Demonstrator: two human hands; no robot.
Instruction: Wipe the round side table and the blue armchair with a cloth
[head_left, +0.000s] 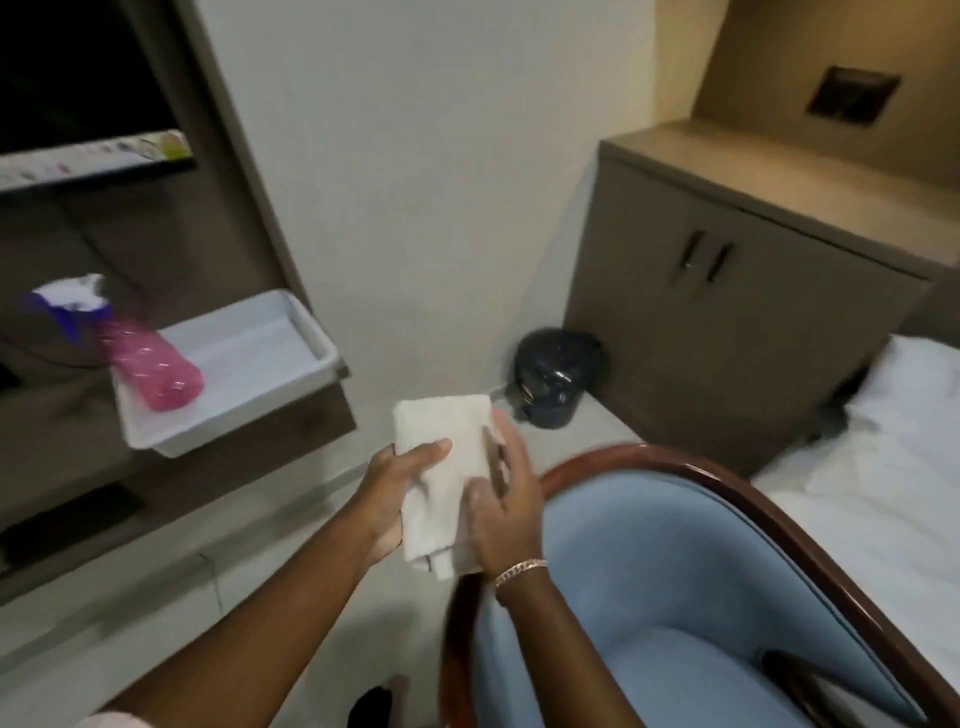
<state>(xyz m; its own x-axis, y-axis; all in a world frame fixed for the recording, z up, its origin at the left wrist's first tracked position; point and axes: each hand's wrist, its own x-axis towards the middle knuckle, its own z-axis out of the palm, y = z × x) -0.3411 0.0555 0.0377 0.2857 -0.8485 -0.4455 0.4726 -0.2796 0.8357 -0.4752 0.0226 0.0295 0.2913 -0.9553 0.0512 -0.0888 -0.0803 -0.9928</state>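
A folded white cloth (441, 467) is held upright in the air between both hands. My left hand (395, 493) grips its left edge, thumb across the front. My right hand (506, 499), with a bracelet at the wrist, holds its right side. Just right of and below the hands stands the blue armchair (675, 597) with a glossy brown wooden rim; my right forearm passes over its seat. No round side table is in view.
A pink spray bottle (150, 364) lies in a white tray (311, 332) on a shelf at left. A dark bin (556, 384) sits on the floor by a brown cabinet (727, 322). A white bed (893, 467) lies at right.
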